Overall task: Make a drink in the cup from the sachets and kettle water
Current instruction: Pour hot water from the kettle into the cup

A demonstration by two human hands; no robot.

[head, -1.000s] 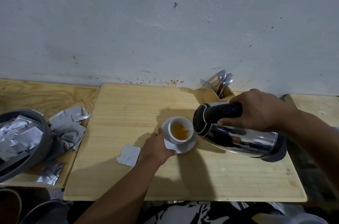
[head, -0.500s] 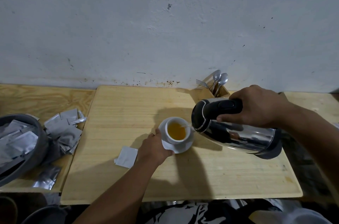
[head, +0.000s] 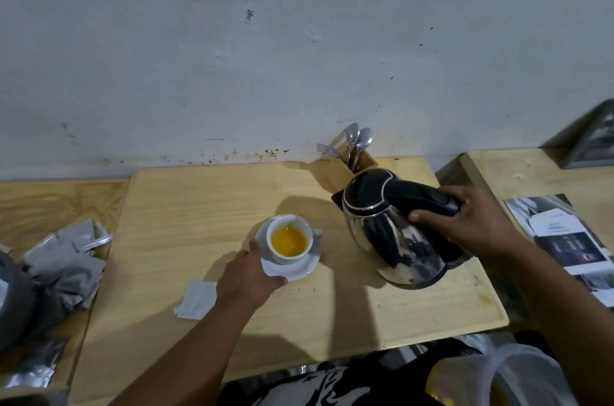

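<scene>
Mid-frame on the wooden board (head: 206, 206), white cup (head: 289, 242) w/ orange liquid sits on its saucer (head: 299, 267). Left hand (head: 247, 276) pinches the saucer's left rim. Right hand (head: 471, 226) is wrapped round the black handle of the steel kettle (head: 395, 232), right of cup, nearly upright. Torn sachet (head: 196, 299) lies lower left of cup; silver sachets (head: 66, 259) piled at left edge.

Scuffed grey-white wall (head: 299, 56) behind; pale wood tabletop (head: 199, 206), dim light, second wood table (head: 518, 169) at right.
</scene>
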